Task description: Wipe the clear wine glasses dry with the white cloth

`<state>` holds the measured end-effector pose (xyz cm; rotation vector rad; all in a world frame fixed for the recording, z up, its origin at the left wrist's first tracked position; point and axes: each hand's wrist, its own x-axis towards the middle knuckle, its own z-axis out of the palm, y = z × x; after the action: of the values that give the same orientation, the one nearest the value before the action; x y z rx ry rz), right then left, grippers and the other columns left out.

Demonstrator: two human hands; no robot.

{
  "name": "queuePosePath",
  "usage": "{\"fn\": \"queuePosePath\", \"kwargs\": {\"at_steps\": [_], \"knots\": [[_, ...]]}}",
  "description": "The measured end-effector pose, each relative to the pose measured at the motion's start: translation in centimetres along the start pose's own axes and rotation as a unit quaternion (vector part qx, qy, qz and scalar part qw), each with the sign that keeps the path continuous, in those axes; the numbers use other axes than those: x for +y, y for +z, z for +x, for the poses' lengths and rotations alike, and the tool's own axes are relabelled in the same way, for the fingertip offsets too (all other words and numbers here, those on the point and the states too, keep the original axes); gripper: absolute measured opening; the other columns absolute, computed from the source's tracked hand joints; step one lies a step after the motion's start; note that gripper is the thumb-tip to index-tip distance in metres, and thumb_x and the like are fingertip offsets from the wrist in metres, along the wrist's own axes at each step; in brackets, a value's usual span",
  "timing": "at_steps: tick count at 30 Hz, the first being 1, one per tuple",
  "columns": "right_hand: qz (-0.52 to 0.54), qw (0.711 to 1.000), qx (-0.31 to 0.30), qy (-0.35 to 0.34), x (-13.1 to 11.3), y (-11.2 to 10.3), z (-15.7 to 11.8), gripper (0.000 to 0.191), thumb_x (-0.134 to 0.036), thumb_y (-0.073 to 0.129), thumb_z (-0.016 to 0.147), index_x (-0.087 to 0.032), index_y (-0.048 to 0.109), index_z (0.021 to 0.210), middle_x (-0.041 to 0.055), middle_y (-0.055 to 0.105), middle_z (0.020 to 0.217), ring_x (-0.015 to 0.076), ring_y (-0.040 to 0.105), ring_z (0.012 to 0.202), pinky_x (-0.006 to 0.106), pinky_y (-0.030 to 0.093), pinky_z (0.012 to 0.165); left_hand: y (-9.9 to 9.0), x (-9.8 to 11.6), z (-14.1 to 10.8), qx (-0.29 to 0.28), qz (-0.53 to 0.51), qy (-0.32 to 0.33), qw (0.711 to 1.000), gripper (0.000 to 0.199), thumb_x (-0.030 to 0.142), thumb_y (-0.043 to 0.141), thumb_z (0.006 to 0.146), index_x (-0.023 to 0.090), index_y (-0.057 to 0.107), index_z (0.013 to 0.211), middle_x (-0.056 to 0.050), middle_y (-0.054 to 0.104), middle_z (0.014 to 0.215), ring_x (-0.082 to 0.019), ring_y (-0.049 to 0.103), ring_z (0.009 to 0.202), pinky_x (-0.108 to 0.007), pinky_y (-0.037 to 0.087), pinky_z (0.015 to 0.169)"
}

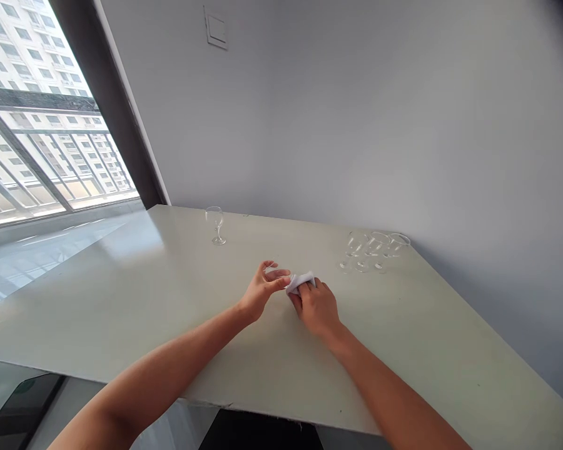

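My left hand (259, 291) curls its fingers round a clear wine glass (278, 274), held sideways above the table; little of its see-through outline shows. Pressed against the glass's right end is a crumpled white cloth (302, 281), gripped in my right hand (318, 305). The two hands are close together, and the cloth covers that end of the glass. Farther back on the left, another stemmed glass (214, 220) stands upright by itself. To the right of my hands, several stemmed glasses (376, 245) stand upright in a close group.
The pale, glossy table (169, 281) reaches back to grey walls (403, 125). Its front edge runs below my forearms. A window with a railing (51, 150) is at the left, and a wall switch (216, 29) is above. Something black (260, 431) lies below the front edge.
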<state>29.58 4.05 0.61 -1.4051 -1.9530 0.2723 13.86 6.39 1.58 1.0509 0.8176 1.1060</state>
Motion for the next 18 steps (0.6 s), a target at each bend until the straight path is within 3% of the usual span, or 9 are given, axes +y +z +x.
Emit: {"fn": "queuePosePath", "kwargs": {"at_steps": [2, 5, 7, 9, 11, 13, 15, 16, 18], "knots": [[0.137, 0.985, -0.084, 0.055, 0.2, -0.4, 0.0, 0.022, -0.039, 0.051, 0.078, -0.019, 0.057, 0.070, 0.0039, 0.057, 0.063, 0.0180, 0.051, 0.062, 0.029, 0.036, 0.056, 0.0, 0.7, -0.2, -0.036, 0.002, 0.017, 0.999, 0.051, 0.031, 0.071, 0.062, 0.022, 0.041, 0.102, -0.008, 0.059, 0.101, -0.019, 0.054, 0.092, -0.036, 0.035, 0.085], [0.411, 0.868, -0.237, 0.147, 0.5, -0.8, -0.2, 0.030, -0.047, 0.055, 0.073, -0.017, 0.056, 0.070, -0.0001, 0.053, 0.059, 0.0122, 0.047, 0.053, 0.025, 0.035, 0.051, -0.2, 1.9, -0.3, -0.158, -0.023, 0.019, 0.987, 0.055, 0.034, 0.073, 0.056, 0.021, 0.042, 0.100, -0.007, 0.060, 0.094, -0.019, 0.054, 0.087, -0.033, 0.036, 0.078], [0.522, 0.788, -0.268, 0.184, 0.6, -0.8, -0.4, 0.035, -0.052, 0.058, 0.068, -0.017, 0.056, 0.070, -0.0004, 0.053, 0.060, 0.0110, 0.046, 0.051, 0.024, 0.035, 0.050, -0.4, 2.3, -0.4, -0.224, -0.051, 0.003, 0.973, 0.057, 0.036, 0.074, 0.053, 0.021, 0.044, 0.099, -0.007, 0.060, 0.093, -0.020, 0.054, 0.084, -0.032, 0.037, 0.075], [0.555, 0.761, -0.269, 0.202, 0.5, -0.8, -0.4, 0.037, -0.053, 0.059, 0.067, -0.017, 0.056, 0.070, 0.0000, 0.053, 0.060, 0.0109, 0.047, 0.051, 0.024, 0.035, 0.049, -0.6, 2.3, -0.3, -0.238, -0.074, -0.005, 0.969, 0.053, 0.036, 0.072, 0.055, 0.021, 0.045, 0.098, -0.007, 0.060, 0.093, -0.020, 0.055, 0.086, -0.031, 0.037, 0.074], [0.510, 0.791, -0.280, 0.187, 0.5, -0.8, -0.2, 0.034, -0.051, 0.056, 0.071, -0.017, 0.056, 0.072, 0.0000, 0.054, 0.061, 0.0114, 0.048, 0.052, 0.024, 0.036, 0.050, -0.7, 1.8, -0.1, -0.200, -0.082, -0.007, 0.976, 0.046, 0.031, 0.070, 0.060, 0.021, 0.045, 0.098, -0.006, 0.060, 0.092, -0.019, 0.055, 0.087, -0.030, 0.037, 0.076], [0.377, 0.877, -0.261, 0.144, 0.4, -0.8, 0.1, 0.027, -0.044, 0.053, 0.075, -0.018, 0.056, 0.073, -0.0003, 0.054, 0.061, 0.0121, 0.048, 0.053, 0.024, 0.035, 0.050, -0.8, 1.0, 0.2, -0.130, -0.072, -0.017, 0.989, 0.044, 0.026, 0.069, 0.061, 0.020, 0.045, 0.098, -0.005, 0.061, 0.093, -0.016, 0.056, 0.086, -0.031, 0.037, 0.079], [0.176, 0.965, -0.181, 0.076, 0.3, -0.6, 0.1, 0.018, -0.037, 0.050, 0.077, -0.021, 0.057, 0.074, 0.0011, 0.056, 0.062, 0.0146, 0.049, 0.057, 0.024, 0.033, 0.050, -0.8, 0.0, 0.5, -0.059, -0.061, -0.036, 0.996, 0.045, 0.023, 0.070, 0.061, 0.020, 0.043, 0.098, -0.004, 0.061, 0.094, -0.014, 0.056, 0.085, -0.032, 0.039, 0.081], [0.076, 0.988, -0.130, 0.037, 0.2, -0.5, 0.0, 0.015, -0.034, 0.049, 0.078, -0.022, 0.057, 0.075, 0.0027, 0.057, 0.064, 0.0166, 0.050, 0.061, 0.025, 0.032, 0.051, -0.8, -0.4, 0.7, -0.033, -0.060, -0.044, 0.997, 0.046, 0.023, 0.070, 0.062, 0.020, 0.043, 0.098, -0.004, 0.060, 0.094, -0.014, 0.057, 0.084, -0.032, 0.040, 0.081], [-0.076, 0.995, -0.056, -0.032, 0.1, -0.2, -0.1, 0.015, -0.029, 0.046, 0.080, -0.022, 0.058, 0.075, 0.0063, 0.060, 0.067, 0.0202, 0.051, 0.067, 0.028, 0.031, 0.053, -0.8, -0.9, 0.8, -0.002, -0.069, -0.054, 0.996, 0.044, 0.025, 0.069, 0.064, 0.020, 0.041, 0.099, -0.005, 0.061, 0.094, -0.013, 0.058, 0.083, -0.033, 0.042, 0.081]]}}
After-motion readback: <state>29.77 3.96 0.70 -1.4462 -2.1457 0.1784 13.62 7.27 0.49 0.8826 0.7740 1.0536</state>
